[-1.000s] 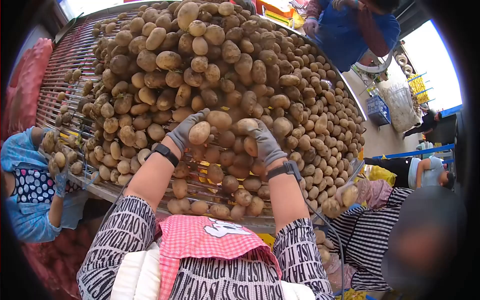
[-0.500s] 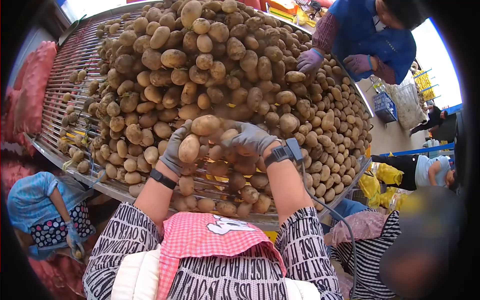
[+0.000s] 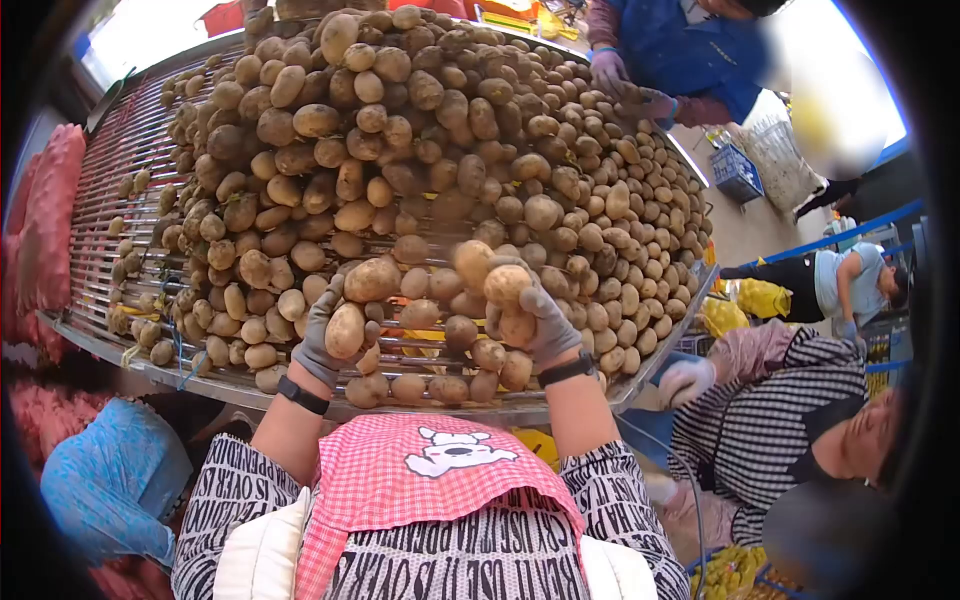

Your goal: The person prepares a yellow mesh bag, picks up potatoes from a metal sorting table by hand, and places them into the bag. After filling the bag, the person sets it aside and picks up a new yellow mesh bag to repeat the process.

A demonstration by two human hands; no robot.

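My left hand (image 3: pixel 322 338), in a grey glove, is closed around two potatoes, one oval potato (image 3: pixel 371 280) on top and a paler potato (image 3: pixel 346 331) below it. Opposite it, my right hand (image 3: pixel 550 325), gloved as well, is curled around several potatoes, with a pale potato (image 3: pixel 508 284) at the fingertips. Another potato (image 3: pixel 473 262), slightly blurred, appears just beyond that hand. Between my hands, loose potatoes (image 3: pixel 460 333) lie on the metal bars of a slatted table. A large heap of soil-dusted potatoes (image 3: pixel 400 130) rises right behind them.
Bare metal slats (image 3: pixel 115 190) show at the left, beside a pink mesh sack (image 3: pixel 50 215). The table's metal edge (image 3: pixel 240 392) runs in front of me. Across the heap stands a person in blue (image 3: pixel 690 60); at right is a person in stripes (image 3: pixel 770 400). A blue crate (image 3: pixel 736 172) sits beyond.
My hands have spread farther apart, the right one turning and now gripping potatoes more fully. The view has shifted slightly. The person across has brought both gloved hands together.
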